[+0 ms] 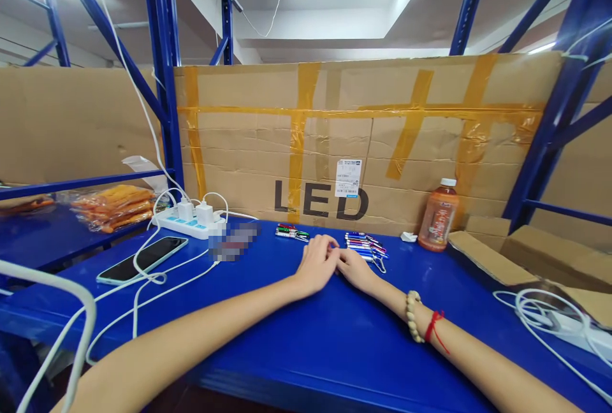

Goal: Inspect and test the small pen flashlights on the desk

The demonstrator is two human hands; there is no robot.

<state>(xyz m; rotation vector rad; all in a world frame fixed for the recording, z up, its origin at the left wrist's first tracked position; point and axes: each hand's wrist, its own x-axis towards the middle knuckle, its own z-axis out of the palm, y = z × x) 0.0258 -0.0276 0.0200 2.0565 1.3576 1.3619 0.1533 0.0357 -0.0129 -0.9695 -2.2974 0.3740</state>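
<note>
On the blue tabletop, my left hand (317, 265) and my right hand (356, 269) meet at the fingertips. The fingers of both are curled and pressed together; whatever may be between them is hidden. Right behind my right hand lies a row of slim, pen-like metallic pieces (367, 246) in blue, silver, red and purple, with a metal clip at the near end. A smaller group of similar pieces (291, 232) in green, red and silver lies beyond my left hand. Beads and a red string circle my right wrist.
At left are a phone (146, 260), a white power strip (191, 224) with plugs and looping cables, and bagged orange items (115, 206). A drink bottle (438, 215), crumpled tissue (408, 236), open carton (540, 253) and coiled cable (535, 311) stand right. Taped cardboard (239, 158) closes the back.
</note>
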